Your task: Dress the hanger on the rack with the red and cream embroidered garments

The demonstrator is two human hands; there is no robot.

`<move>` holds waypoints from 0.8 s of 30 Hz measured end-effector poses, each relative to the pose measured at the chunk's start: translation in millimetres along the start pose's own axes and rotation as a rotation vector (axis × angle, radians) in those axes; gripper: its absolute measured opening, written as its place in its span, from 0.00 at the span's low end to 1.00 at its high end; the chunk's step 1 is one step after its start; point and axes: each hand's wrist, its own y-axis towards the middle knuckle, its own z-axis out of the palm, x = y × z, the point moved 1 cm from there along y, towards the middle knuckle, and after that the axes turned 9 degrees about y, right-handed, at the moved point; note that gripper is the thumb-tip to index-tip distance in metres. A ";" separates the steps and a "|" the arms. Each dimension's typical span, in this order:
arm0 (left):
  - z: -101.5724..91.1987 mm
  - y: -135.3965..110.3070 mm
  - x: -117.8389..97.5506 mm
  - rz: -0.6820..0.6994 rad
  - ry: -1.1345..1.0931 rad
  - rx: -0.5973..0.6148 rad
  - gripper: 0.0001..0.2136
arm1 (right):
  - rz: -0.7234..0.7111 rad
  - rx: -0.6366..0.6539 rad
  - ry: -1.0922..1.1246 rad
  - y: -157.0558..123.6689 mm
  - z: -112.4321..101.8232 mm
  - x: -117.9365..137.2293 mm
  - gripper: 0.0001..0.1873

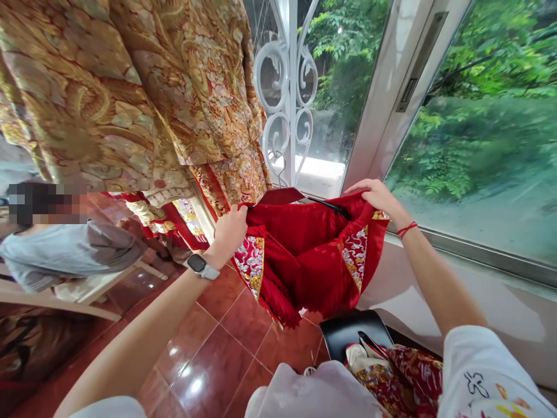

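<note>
A red embroidered garment (pixel 304 255) hangs on a hanger (pixel 282 194) in front of me, its lining facing me and gold-and-white trim along both front edges. My left hand (pixel 230 229), with a smartwatch on the wrist, is closed on the garment's left shoulder. My right hand (pixel 376 197), a red string on its wrist, grips the right shoulder. The hanger's metal hook rises between my hands.
Gold brocade robes (pixel 143 93) hang at upper left. A white scrolled grille (pixel 287 87) and windows (pixel 478 128) stand ahead. A black stool (pixel 348 331) with more embroidered cloth (pixel 400 371) sits below. A person in grey (pixel 65 249) leans at left on red floor tiles.
</note>
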 end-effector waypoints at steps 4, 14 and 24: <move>-10.1 -5.7 -14.9 -0.041 -0.009 0.045 0.18 | -0.050 -0.082 -0.078 26.8 8.7 40.2 0.18; 9.2 -19.5 -36.5 -0.140 -0.119 -0.075 0.18 | -0.205 -0.158 -0.209 -34.6 118.7 72.0 0.37; 77.1 -30.0 -63.2 -0.285 -0.604 -0.475 0.32 | 0.006 -0.109 -0.071 -106.8 201.6 56.9 0.24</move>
